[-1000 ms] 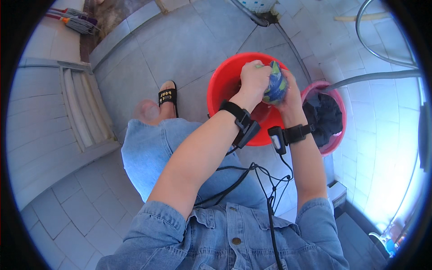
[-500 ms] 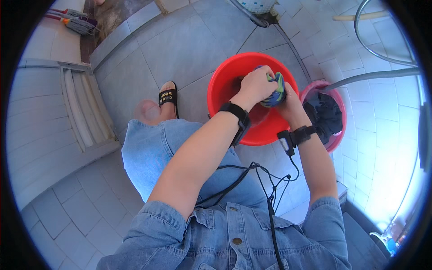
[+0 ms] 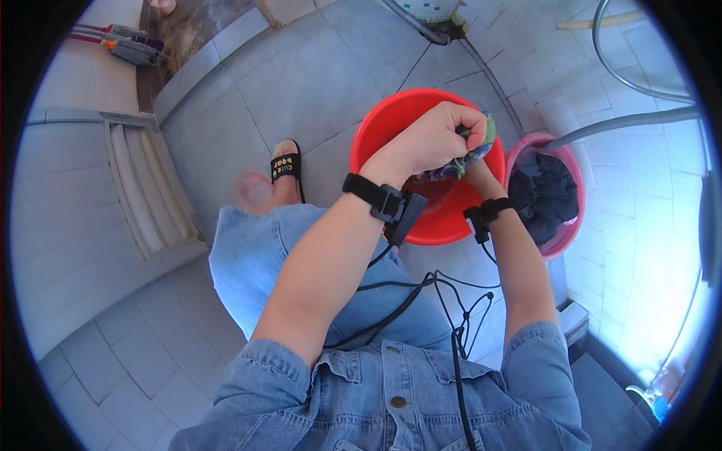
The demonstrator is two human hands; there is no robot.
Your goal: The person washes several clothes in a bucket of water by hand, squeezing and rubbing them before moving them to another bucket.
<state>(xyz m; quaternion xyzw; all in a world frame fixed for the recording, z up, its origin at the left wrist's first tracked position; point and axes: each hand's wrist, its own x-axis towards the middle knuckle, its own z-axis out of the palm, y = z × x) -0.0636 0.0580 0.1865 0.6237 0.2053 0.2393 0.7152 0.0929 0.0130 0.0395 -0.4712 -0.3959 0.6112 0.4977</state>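
A red basin (image 3: 376, 124) stands on the floor in front of me, with some water visible at its bottom. Over it I hold a bunched, wet-looking cloth (image 3: 453, 168) with green, blue and dark patterning. My left hand (image 3: 442, 137) is closed in a fist round the upper part, its back turned up. Lower and to the right, my right hand (image 3: 479, 174) grips the other part from beneath; its fingers are mostly hidden behind the cloth and the left hand. Black straps with small devices sit on both wrists.
A pink bucket (image 3: 575, 188) holding dark fabric (image 3: 543, 194) stands right of the basin, against the tiled wall. A grey hose (image 3: 624, 126) reaches over the bucket. Black cables (image 3: 429, 282) hang between my arms. Mops (image 3: 131, 49) lean at the far left.
My left hand has turned over and moved right and slightly up, twisting the cloth. The right hand has shifted a little and is now more hidden. The cloth is more tightly bunched.
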